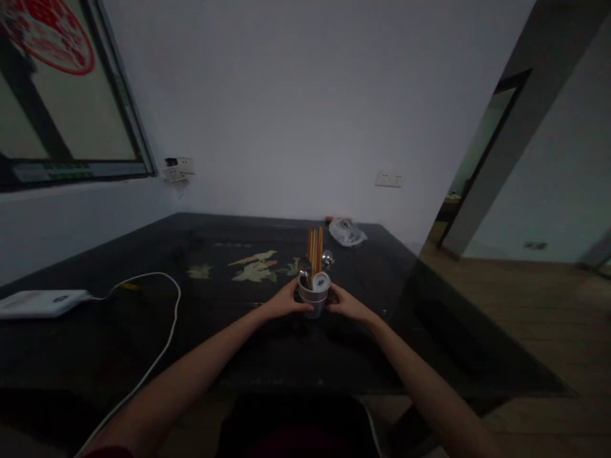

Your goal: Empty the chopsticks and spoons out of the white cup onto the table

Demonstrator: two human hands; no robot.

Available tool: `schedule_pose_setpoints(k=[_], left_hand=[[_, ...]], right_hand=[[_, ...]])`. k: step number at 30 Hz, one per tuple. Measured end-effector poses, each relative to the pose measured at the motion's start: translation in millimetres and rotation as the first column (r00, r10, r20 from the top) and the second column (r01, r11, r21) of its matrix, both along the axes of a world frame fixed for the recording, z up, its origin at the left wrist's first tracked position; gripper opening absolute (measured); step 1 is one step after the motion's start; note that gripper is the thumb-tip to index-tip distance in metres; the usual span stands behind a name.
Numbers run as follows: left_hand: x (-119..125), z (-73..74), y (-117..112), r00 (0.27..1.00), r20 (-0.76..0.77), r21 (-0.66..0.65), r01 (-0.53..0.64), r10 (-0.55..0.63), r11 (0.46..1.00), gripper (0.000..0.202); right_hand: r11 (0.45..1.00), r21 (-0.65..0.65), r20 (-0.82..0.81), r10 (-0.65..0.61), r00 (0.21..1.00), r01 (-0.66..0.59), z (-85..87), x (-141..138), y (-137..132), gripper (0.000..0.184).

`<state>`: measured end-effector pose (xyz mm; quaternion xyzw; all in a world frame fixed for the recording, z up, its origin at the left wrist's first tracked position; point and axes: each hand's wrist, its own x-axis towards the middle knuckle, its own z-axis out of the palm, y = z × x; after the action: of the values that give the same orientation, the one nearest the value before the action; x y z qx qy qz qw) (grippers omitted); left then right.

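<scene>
A light-coloured utensil holder [314, 298] stands upright on the dark table, between my two hands. Several wooden chopsticks [315, 248] rise from it. A metal spoon [304, 264] leans at its left and another shiny metal spoon [327, 257] at its right. In front of the chopsticks sits a white spoon with a blue mark [321, 282]. My left hand [287, 301] is closed around the holder's left side, thumb across the front. From the right, my right hand [347, 303] grips the same holder; some of its fingers are hidden behind it.
A glossy black table [205, 343] with painted leaf and bird patterns reaches the wall. A crumpled clear plastic bag [347, 233] lies at the back right. On the left, a white box-shaped device [42, 303] trails a white cable [175, 308] toward the near edge.
</scene>
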<state>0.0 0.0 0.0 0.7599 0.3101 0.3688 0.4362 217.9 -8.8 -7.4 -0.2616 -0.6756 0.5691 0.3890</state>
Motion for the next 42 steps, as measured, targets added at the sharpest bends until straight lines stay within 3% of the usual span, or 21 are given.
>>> schedule_pose_setpoints(k=[3,6,13,18,26,34,42], left_hand=[[-0.3,0.3,0.3,1.0,0.014,0.02,0.018,-0.018,1.0,0.079],[-0.8,-1.1,1.5,0.999,0.024,0.043,0.023,-0.024,0.999,0.083],[-4.2,-7.1,6.2,0.996,0.064,-0.024,0.056,-0.054,0.998,0.093],[-7.1,6.7,6.0,0.985,0.152,-0.057,0.096,-0.087,0.994,0.101],[-3.1,28.4,7.3,0.965,0.216,-0.063,-0.141,0.151,0.988,0.066],[6.3,30.7,-5.0,0.943,0.244,-0.246,-0.167,0.228,0.955,0.048],[8.9,37.1,-9.8,0.923,0.273,-0.242,-0.208,0.273,0.948,0.041]], right_hand=[[0.999,0.042,0.056,0.026,0.998,-0.028,2.0,-0.9,-5.7,0.083],[0.986,0.155,0.126,-0.086,0.988,0.065,4.1,-6.8,-11.8,0.092],[0.945,0.236,0.104,-0.256,0.961,0.226,-1.0,-22.5,-15.1,0.09],[0.924,0.281,0.114,-0.301,0.947,0.259,-3.6,-23.3,-15.7,0.086],[0.922,0.294,0.123,-0.3,0.946,0.254,-9.7,-22.2,-12.1,0.087],[0.909,0.334,0.121,-0.302,0.945,0.248,-4.7,-24.6,-16.1,0.088],[0.91,0.34,0.133,-0.297,0.946,0.238,-9.4,-24.3,-12.2,0.09]])
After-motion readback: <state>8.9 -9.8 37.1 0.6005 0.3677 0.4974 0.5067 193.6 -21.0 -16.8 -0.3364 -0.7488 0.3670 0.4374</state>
